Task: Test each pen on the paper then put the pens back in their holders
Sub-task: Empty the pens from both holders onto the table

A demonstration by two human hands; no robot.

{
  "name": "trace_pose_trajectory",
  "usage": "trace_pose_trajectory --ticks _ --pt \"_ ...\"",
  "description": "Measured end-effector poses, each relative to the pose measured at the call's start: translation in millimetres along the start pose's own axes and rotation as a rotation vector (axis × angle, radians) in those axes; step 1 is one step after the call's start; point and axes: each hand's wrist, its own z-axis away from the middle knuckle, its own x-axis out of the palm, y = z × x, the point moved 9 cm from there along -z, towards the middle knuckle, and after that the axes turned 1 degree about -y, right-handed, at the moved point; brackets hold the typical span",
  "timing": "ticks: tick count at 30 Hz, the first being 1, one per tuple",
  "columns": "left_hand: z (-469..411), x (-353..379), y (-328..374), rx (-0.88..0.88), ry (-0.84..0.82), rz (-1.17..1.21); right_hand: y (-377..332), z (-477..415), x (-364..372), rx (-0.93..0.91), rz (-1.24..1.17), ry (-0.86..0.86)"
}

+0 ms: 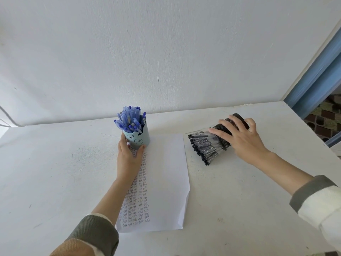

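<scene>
A light blue bear-face holder [138,138] stands upright at the paper's far end, packed with several blue pens [130,119]. My left hand [129,154] grips its base, fingers on the left side and thumb at the front. The white paper [166,182] lies in the middle of the table with columns of "Test" written down its left part. To the right a black mesh holder [224,134] lies tipped on its side, and several black-capped pens [204,145] spill out of its mouth toward the paper. My right hand [239,135] holds this holder from above.
The white table [55,172] meets a white wall [166,52] just behind both holders. A blue door frame [313,80] rises at the far right, where the table edge ends above a patterned floor [326,117].
</scene>
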Motion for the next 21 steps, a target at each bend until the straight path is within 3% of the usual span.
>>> trace_pose_trajectory --ticks 9,21 --pt "0 0 -1 -0.002 -0.004 -0.001 -2 12 -2 -0.068 -0.13 -0.037" --pt "0 1 -1 -0.001 -0.01 0.0 0 18 -13 -0.105 0.016 -0.006"
